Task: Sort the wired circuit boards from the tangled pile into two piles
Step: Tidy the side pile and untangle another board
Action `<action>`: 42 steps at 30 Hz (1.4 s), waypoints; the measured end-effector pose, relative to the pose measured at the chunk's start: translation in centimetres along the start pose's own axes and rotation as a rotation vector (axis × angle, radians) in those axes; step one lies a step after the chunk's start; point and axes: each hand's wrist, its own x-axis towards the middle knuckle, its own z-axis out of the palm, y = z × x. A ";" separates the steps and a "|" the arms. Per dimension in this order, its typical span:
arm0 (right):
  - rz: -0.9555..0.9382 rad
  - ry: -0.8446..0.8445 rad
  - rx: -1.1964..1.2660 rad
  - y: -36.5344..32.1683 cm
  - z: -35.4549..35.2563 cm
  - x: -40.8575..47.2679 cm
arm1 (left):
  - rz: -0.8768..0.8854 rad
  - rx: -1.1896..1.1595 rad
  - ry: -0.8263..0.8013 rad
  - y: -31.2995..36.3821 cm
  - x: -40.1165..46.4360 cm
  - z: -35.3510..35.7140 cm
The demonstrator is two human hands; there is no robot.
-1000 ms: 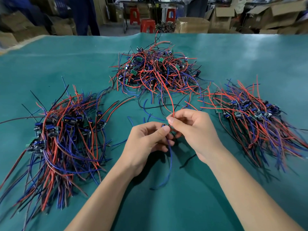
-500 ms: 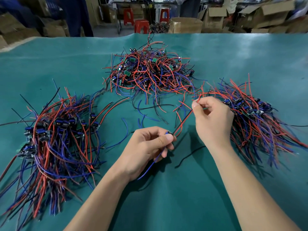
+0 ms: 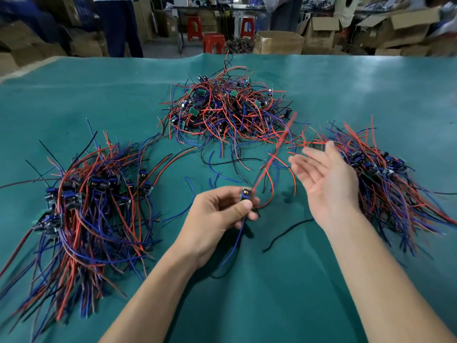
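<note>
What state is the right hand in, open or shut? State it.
Open. The right hand has its fingers spread, palm showing, holding nothing, beside the right pile. Motion blur hides finer detail.

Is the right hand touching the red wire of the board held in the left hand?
Apart. In the head view the open right hand is beside the blurred red wire, with green table showing between them; the left hand alone pinches the board.

You have three heaps of wired circuit boards on the green tabletop (image 3: pixel 346 78): the tangled pile (image 3: pixel 227 110) toward the far edge, one sorted pile (image 3: pixel 91 201) left, another sorted pile (image 3: pixel 385 174) right. Three red stools (image 3: pixel 214 43) stand beyond.
</note>
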 end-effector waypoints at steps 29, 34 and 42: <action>-0.151 -0.216 -0.116 -3.8 0.4 -2.1 | -0.118 0.154 -0.180 0.6 -0.2 -0.3; -0.217 -0.232 -0.418 -10.8 -2.5 0.0 | -0.084 0.074 -0.140 0.5 0.0 -0.5; -0.171 -0.166 -1.981 -14.8 -3.9 4.9 | -0.077 0.048 -0.101 0.3 0.4 -0.7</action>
